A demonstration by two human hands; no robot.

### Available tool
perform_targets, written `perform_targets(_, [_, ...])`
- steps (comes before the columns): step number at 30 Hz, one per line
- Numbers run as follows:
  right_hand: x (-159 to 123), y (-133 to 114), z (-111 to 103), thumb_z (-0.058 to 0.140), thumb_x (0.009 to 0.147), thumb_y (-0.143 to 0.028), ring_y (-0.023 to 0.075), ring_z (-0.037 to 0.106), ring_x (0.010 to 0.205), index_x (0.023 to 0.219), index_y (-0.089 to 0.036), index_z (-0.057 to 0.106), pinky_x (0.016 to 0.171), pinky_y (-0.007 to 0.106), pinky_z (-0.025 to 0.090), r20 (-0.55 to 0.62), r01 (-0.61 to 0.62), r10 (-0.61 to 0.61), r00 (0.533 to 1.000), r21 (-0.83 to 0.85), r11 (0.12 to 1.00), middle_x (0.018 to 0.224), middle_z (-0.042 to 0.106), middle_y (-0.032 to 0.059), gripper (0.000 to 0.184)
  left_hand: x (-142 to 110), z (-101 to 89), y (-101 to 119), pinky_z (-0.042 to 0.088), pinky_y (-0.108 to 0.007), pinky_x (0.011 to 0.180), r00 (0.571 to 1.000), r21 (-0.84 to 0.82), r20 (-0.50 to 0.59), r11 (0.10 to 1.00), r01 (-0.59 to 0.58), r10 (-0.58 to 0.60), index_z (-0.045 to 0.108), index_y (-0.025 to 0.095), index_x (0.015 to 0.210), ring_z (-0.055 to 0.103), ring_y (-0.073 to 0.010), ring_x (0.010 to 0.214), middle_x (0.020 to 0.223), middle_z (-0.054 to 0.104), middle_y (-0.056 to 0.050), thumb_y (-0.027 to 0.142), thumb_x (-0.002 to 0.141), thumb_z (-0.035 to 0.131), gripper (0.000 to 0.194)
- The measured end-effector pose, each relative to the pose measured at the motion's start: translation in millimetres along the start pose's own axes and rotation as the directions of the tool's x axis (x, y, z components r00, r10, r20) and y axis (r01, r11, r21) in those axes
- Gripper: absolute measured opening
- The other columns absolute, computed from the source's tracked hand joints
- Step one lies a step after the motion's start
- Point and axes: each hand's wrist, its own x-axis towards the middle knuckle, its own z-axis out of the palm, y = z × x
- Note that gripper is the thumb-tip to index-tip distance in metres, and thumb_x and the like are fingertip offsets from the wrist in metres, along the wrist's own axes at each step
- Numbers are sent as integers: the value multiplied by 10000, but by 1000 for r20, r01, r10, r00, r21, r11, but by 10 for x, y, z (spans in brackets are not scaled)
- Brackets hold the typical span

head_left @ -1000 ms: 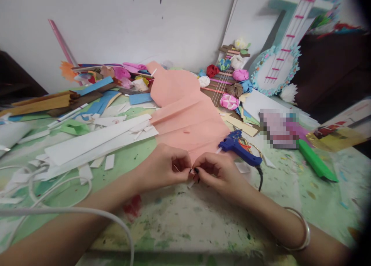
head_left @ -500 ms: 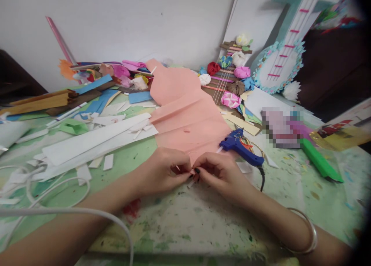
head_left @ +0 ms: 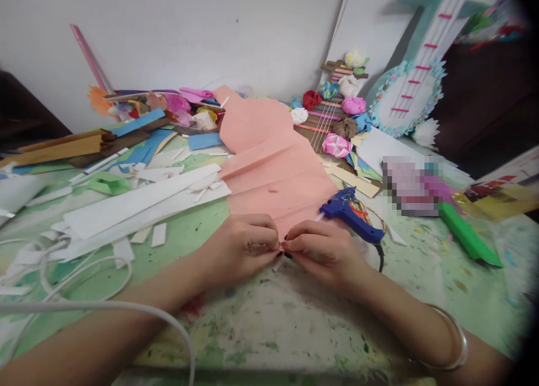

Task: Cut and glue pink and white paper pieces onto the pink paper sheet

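Note:
My left hand (head_left: 248, 243) and my right hand (head_left: 320, 251) meet at the near end of a large pink paper sheet (head_left: 269, 161). Thumb and fingers of both hands are pinched together there on a small pink piece of paper, mostly covered by the fingertips. Whether that piece is joined to the sheet I cannot tell. The sheet lies flat with long creases and a guitar-like outline. Just beyond my right hand, a blue glue gun (head_left: 351, 213) rests partly on the sheet, its nozzle pointing left.
White paper strips (head_left: 143, 212) and scraps lie to the left, with a white cable (head_left: 126, 306) looping near my left arm. Paper flowers (head_left: 337, 145) on a small string instrument and a teal paper instrument (head_left: 408, 94) stand behind. A green rolled paper (head_left: 469, 234) lies right.
My right hand's fingers have shifted and closed more flatly around the pinched spot. My left hand stays nearly in place. The surrounding things have not moved.

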Motion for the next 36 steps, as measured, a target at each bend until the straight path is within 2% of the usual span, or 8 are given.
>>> perform_targets(3, [4, 1, 12, 527, 877, -135, 135, 626, 748, 864, -169, 673, 651, 240, 508, -21, -2, 1, 1000, -26, 1000, 853, 670, 85, 150, -14, 16, 4, 453, -209, 611, 999, 7, -24, 999, -32, 32, 645, 150, 669, 594, -114, 671, 770, 663, -53, 109, 828, 562, 184])
perform_targets(7, [16, -11, 11, 571, 855, -129, 125, 626, 720, 839, -156, 678, 636, 222, 497, -50, -54, 56, 997, 29, 998, 830, 676, 78, 112, -35, 25, 23, 462, -207, 626, 997, 24, -31, 997, -71, 72, 651, 147, 698, 606, -116, 692, 793, 671, -63, 102, 850, 539, 194])
perform_targets(13, [-9, -59, 45, 616, 824, -120, 98, 599, 615, 820, -164, 639, 572, 191, 457, -80, -191, 194, 978, 40, 981, 712, 676, 11, 50, -29, 24, 40, 446, -199, 592, 999, 3, -19, 999, -35, 35, 639, 149, 672, 594, -108, 654, 737, 663, -47, 124, 850, 553, 200])
perform_targets(17, [-35, -79, 64, 608, 829, -128, 92, 595, 588, 786, -161, 617, 559, 181, 447, -105, -192, 191, 976, 5, 981, 692, 674, 7, 54, -26, 34, 15, 444, -203, 593, 1000, -32, -14, 999, -9, 8, 628, 147, 657, 591, -108, 647, 730, 661, -43, 111, 831, 566, 188])
perform_targets(23, [-34, -73, 67, 567, 852, -128, 113, 616, 642, 812, -175, 615, 602, 210, 463, -80, -159, 158, 984, -11, 987, 743, 687, 28, 78, -26, 39, 14, 454, -206, 601, 999, -64, -19, 997, 43, -45, 622, 144, 666, 590, -110, 645, 723, 663, -41, 117, 810, 583, 152])
perform_targets(30, [-33, -80, 79, 538, 857, -155, 120, 593, 626, 818, -173, 598, 571, 221, 463, -26, -243, 244, 969, 45, 969, 738, 660, 36, 74, -14, 42, 13, 450, -210, 592, 999, -39, -16, 998, 44, -44, 608, 148, 657, 583, -112, 635, 712, 659, -41, 130, 808, 580, 155])
perform_targets(36, [-34, -78, 86, 517, 843, -123, 126, 588, 644, 829, -166, 585, 582, 232, 472, -4, -269, 271, 963, 100, 958, 744, 638, 42, 82, -20, 59, 5, 456, -211, 597, 998, -98, -41, 994, 52, -56, 642, 139, 699, 588, -110, 641, 716, 663, -39, 120, 805, 596, 118])
